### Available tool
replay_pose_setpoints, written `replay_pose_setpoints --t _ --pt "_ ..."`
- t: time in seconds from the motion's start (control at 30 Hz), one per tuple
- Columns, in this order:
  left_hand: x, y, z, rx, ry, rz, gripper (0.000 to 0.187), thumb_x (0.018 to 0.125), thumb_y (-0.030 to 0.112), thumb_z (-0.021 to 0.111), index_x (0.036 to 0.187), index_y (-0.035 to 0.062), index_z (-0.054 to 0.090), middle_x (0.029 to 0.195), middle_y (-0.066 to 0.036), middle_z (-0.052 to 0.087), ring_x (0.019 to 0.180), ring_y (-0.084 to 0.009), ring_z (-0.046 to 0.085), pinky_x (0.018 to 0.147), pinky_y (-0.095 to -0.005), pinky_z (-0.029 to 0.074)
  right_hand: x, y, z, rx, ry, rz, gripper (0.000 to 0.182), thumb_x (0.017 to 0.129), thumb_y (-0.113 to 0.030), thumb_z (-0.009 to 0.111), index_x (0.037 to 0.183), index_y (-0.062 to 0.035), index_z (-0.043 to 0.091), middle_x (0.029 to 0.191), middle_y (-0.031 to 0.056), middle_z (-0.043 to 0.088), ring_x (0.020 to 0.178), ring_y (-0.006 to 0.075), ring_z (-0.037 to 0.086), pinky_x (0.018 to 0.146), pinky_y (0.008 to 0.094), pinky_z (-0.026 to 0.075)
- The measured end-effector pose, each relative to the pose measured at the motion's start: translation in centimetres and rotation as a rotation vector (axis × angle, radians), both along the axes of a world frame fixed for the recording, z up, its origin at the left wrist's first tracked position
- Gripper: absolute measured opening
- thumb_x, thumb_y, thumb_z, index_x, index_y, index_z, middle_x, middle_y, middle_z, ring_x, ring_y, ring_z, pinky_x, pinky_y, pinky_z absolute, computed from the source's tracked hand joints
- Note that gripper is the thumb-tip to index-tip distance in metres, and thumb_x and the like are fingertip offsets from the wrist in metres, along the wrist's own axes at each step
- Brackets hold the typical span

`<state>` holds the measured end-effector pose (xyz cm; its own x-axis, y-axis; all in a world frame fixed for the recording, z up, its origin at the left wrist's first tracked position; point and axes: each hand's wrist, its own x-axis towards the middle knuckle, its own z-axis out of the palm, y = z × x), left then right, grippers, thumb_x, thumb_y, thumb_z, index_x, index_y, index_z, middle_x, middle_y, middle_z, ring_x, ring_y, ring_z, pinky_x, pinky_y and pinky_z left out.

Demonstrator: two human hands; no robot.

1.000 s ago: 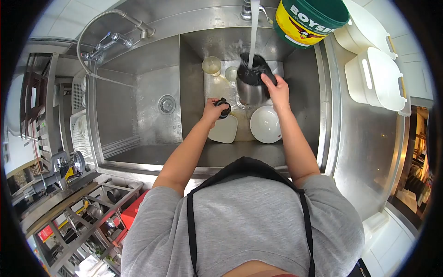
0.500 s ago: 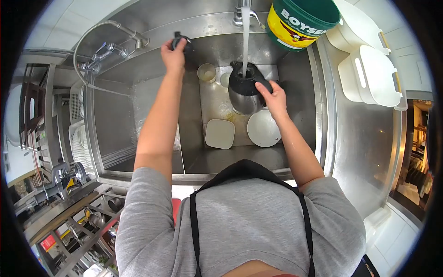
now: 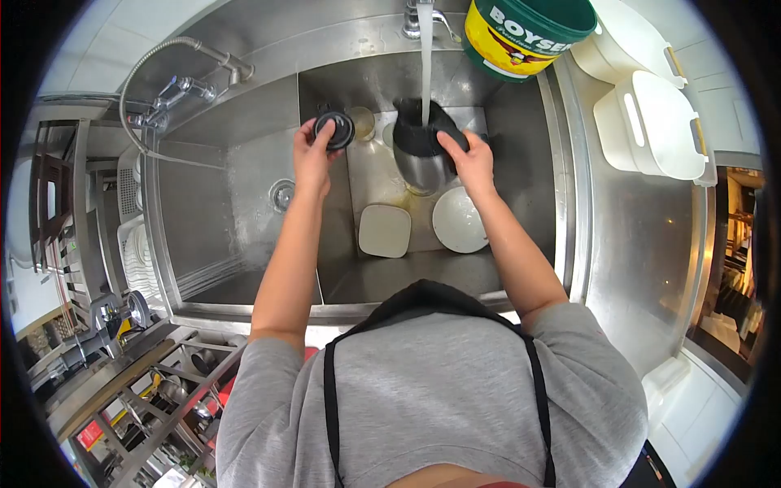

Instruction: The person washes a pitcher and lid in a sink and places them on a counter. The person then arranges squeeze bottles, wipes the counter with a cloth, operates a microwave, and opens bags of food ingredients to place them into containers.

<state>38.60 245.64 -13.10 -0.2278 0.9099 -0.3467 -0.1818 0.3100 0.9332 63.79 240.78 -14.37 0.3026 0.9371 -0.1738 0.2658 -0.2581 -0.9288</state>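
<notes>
When the right-hand sink basin [image 3: 529, 175] is read as a clock face, with 12 o'clock farthest from the wearer, the stainless-steel jug [image 3: 427, 172] lies from the centre toward 12. Its black mouth is aligned with the water stream [image 3: 425, 69] from the faucet [image 3: 413, 23], evidently so that water enters it.

Right hand [image 3: 472, 167]: fingers closed around the black jug handle [image 3: 450, 141], on the 2 o'clock side of the jug. This grip appears to steady the jug while keeping the fingers out of the stream. Whether the base rests on the basin floor cannot be determined; the jug is blurred.

Left hand [image 3: 312, 154]: pinching the round black lid [image 3: 340, 132], thumb on its face, at 10 o'clock above the divider. The lid is apart from the jug, which leaves the mouth uncovered; the edge grip leaves most of its face exposed.

Remaining items: a clear cup [image 3: 363, 124] at 11 o'clock, partly behind the lid; a rounded-square dish [image 3: 384, 231] at 7; a round white bowl [image 3: 460, 221] at 5. Their placement toward the edges seems to leave the centre to the jug. A Boysen bucket [image 3: 517, 41] stands at 1 o'clock, beside the stream.
</notes>
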Motion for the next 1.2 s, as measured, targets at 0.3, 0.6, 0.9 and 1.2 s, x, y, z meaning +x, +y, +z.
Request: replay_pose_setpoints --t 0.3,0.6,0.9,1.2 --pt "-3.1 -10.7 1.1 -0.001 -0.031 -0.120 0.044 0.082 0.015 0.065 0.118 0.0041 0.041 0.103 -0.006 0.054 0.089 -0.0123 0.055 0.073 -0.0268 0.048 1.0 -0.2 -1.4 -0.010 -0.030 -0.037 0.043 0.072 -0.040 0.071 0.079 0.0018 0.065 0.066 0.0097 0.063 0.056 0.0143 0.056 0.056 0.0271 0.044" --pt "-2.3 -15.5 -4.1 -0.005 0.055 -0.283 0.047 0.080 0.018 0.067 0.118 0.0012 0.044 0.108 -0.008 0.048 0.097 -0.0151 0.050 0.086 -0.0269 0.042 1.2 0.1 -1.4 -0.030 -0.100 -0.020 0.050 0.071 -0.048 0.069 0.078 0.0006 0.065 0.067 0.0128 0.064 0.063 0.0201 0.061 0.063 0.0304 0.046" --pt "-4.1 -17.5 -10.1 -0.118 0.243 -0.348 0.045 0.075 0.026 0.071 0.108 0.0021 0.052 0.106 -0.012 0.048 0.098 -0.0217 0.049 0.087 -0.0306 0.040 -4.6 6.4 1.1 -0.368 -0.963 0.916 0.053 0.070 -0.049 0.067 0.099 -0.0046 0.064 0.098 0.0153 0.064 0.091 0.0293 0.061 0.078 0.0382 0.049" --pt "-3.5 -17.2 -8.2 -0.076 0.464 -0.486 0.043 0.075 0.028 0.070 0.108 0.0061 0.053 0.103 -0.012 0.051 0.100 -0.0256 0.050 0.088 -0.0328 0.039 -13.2 10.3 -0.9 -0.747 -1.421 1.313 0.039 0.070 -0.036 0.074 0.100 -0.0130 0.067 0.102 0.0041 0.065 0.090 0.0230 0.064 0.078 0.0367 0.050"
